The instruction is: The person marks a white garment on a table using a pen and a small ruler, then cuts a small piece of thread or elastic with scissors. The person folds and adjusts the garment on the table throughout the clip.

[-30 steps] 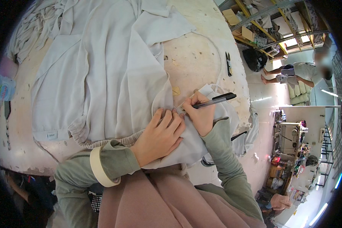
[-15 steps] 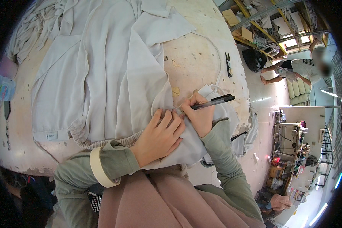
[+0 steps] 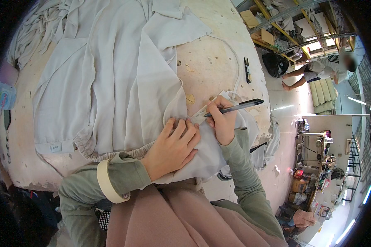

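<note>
A light grey garment point(image 3: 115, 74) with a gathered elastic edge lies spread over the table. My left hand point(image 3: 173, 148) rests palm down on its near right part, fingers slightly apart and pressing the cloth. In my right hand point(image 3: 223, 121) is a pen point(image 3: 239, 107) with a clear barrel and black end, slanting up to the right. Beside those fingers a narrow white strip point(image 3: 199, 116) lies on the cloth; its far part runs behind the hand. A roll of cream tape point(image 3: 107, 181) circles my left forearm.
Thread snips point(image 3: 247, 70) lie near the right edge of the worn table point(image 3: 218, 53). More grey cloth point(image 3: 37, 31) is heaped at the far left, near a plastic bottle point(image 3: 5, 96). Beyond the table are another person point(image 3: 317, 70), a black bag point(image 3: 275, 65) and cluttered shelves point(image 3: 313, 164).
My right hand has moved right, away from my left fingertips, with the pen in it, uncovering more of the white strip. My left hand keeps its place. The person in the background has shifted posture.
</note>
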Demonstrator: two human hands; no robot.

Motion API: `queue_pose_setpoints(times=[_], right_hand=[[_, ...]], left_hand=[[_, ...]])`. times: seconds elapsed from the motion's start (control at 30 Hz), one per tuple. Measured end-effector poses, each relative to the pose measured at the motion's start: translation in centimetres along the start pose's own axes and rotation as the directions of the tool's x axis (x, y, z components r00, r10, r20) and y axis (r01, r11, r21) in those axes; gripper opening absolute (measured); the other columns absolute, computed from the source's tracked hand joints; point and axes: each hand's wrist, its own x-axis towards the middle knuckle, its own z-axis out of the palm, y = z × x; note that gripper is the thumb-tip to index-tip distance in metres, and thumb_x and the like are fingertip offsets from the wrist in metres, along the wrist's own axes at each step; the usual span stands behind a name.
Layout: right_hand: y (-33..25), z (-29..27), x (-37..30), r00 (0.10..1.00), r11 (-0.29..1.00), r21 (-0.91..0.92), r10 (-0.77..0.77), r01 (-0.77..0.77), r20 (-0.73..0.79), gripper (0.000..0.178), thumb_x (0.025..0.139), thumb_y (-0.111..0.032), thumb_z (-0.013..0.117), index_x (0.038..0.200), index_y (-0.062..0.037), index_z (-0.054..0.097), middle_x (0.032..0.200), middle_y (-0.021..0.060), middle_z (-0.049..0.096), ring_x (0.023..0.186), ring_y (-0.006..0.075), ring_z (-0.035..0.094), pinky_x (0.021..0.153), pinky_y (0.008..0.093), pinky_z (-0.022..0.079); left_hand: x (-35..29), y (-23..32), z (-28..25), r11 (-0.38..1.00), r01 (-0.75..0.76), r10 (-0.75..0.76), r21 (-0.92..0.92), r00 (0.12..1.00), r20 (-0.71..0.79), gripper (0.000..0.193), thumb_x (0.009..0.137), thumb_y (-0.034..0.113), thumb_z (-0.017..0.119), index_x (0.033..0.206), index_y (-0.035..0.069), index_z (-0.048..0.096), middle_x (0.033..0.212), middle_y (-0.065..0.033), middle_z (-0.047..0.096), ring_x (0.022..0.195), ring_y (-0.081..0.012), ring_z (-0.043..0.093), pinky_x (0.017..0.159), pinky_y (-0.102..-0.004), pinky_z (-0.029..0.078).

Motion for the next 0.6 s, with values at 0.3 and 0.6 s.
queue_pose_setpoints(times=[0.3, 0.6], right_hand=[[1.0, 0.5, 0.1, 0.987, 0.948, -0.297, -0.139, 0.111, -0.077, 0.027, 0.083, -0.008, 0.068, 0.066, -0.0049, 0.047, 0.056, -0.0027, 0.046, 0.05, 0.0042, 0.04, 0.045, 0.0231, 0.032], [1.9, 0.3, -0.4, 0.971, 0.906, -0.385, -0.223, 0.174, -0.086, 0.027, 0.079, -0.008, 0.069, 0.065, -0.0031, 0.046, 0.055, -0.0018, 0.041, 0.054, 0.0056, 0.037, 0.047, 0.0255, 0.033]], left_hand=[[0.1, -0.1, 0.0, 1.0, 0.003, -0.002, -0.021, 1.0, 0.015, 0.055, 0.081, 0.037, 0.061, 0.122, 0.001, 0.051, 0.124, -0.0172, 0.051, 0.109, -0.03, 0.047, 0.097, -0.045, 0.037], [-0.4, 0.1, 0.0, 1.0, 0.007, -0.007, -0.006, 1.0, 0.025, 0.052, 0.082, 0.038, 0.059, 0.12, 0.004, 0.051, 0.131, -0.0183, 0.048, 0.109, -0.029, 0.046, 0.096, -0.0442, 0.036]])
